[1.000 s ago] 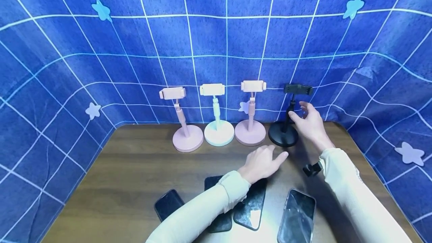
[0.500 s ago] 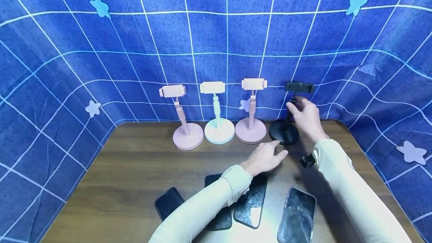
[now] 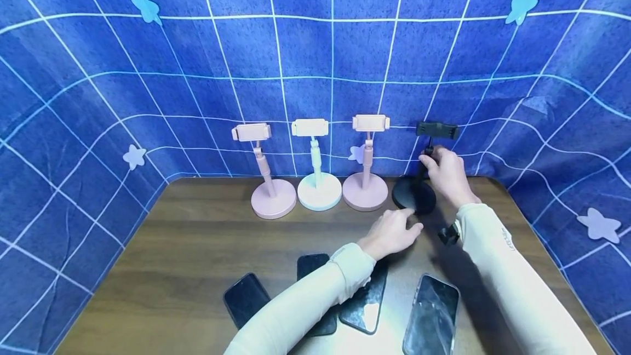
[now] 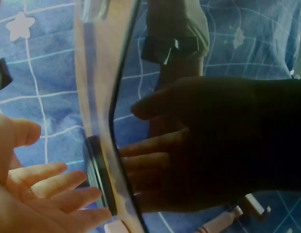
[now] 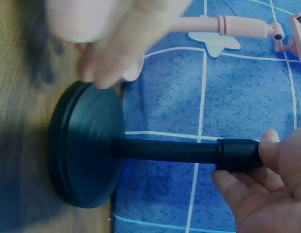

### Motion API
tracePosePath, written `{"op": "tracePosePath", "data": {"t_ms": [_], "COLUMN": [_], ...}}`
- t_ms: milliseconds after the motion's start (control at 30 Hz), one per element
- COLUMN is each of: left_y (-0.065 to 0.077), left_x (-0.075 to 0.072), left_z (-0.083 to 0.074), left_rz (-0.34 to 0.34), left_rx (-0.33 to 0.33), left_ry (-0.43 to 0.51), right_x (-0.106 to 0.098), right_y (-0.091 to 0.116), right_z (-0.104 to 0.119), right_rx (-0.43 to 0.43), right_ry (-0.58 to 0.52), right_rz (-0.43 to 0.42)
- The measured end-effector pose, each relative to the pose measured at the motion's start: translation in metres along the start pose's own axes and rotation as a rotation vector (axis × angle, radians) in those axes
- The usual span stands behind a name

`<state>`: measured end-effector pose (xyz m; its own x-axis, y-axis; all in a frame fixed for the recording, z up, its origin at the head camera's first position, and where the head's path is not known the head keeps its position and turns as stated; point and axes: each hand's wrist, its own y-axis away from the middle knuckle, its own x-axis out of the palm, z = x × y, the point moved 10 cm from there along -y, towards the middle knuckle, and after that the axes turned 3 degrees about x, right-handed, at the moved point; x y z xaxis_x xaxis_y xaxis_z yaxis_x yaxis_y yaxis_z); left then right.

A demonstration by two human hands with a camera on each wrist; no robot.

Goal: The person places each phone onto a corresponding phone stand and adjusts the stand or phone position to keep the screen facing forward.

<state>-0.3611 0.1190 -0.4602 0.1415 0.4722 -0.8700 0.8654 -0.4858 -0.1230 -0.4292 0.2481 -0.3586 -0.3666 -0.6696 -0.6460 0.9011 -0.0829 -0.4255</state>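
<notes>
A black phone stand (image 3: 407, 197) stands upright at the table's back right. My right hand (image 3: 449, 178) grips the upper part of its pole; in the right wrist view thumb and fingers close round the thick black collar (image 5: 237, 153). The clamp head (image 3: 437, 130) rises above that hand. My left hand (image 3: 391, 233) lies low before the stand, fingers extended, fingertips right at the front rim of the round base (image 5: 92, 145). In the left wrist view its fingers (image 4: 58, 187) overlap the base edge.
Left of the black stand are a pink stand (image 3: 366, 192), a white one (image 3: 319, 193) and another pink one (image 3: 273, 199). Several phones lie in front, including one at right (image 3: 431, 314) and one at left (image 3: 246, 297). A blue cloth (image 3: 330, 53) hangs behind.
My right hand has moved up the pole and its fingers have closed round it. The left hand has shifted slightly toward the base. The stand stays in place.
</notes>
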Motion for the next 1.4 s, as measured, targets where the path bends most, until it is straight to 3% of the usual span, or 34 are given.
{"op": "tracePosePath", "data": {"t_ms": [533, 733, 1067, 1200, 1400], "left_y": [-0.012, -0.019, -0.040, -0.047, -0.058], "left_x": [-0.009, -0.014, -0.013, -0.015, -0.022], "left_z": [0.000, -0.002, -0.007, -0.005, -0.001], "left_rz": [-0.057, -0.098, -0.132, -0.172, -0.292], "left_rx": [-0.036, -0.027, 0.018, 0.009, 0.031], "left_ry": [-0.017, 0.039, 0.134, 0.180, 0.262], "right_x": [-0.015, -0.015, -0.014, -0.011, -0.009], "right_y": [0.005, 0.010, 0.021, 0.020, 0.020], "right_z": [0.004, 0.003, -0.002, -0.002, -0.002], "right_rx": [-0.060, -0.072, -0.059, -0.048, -0.033], "right_ry": [0.084, 0.098, 0.025, 0.013, -0.007], "right_rz": [0.030, 0.059, 0.066, 0.068, 0.068]}}
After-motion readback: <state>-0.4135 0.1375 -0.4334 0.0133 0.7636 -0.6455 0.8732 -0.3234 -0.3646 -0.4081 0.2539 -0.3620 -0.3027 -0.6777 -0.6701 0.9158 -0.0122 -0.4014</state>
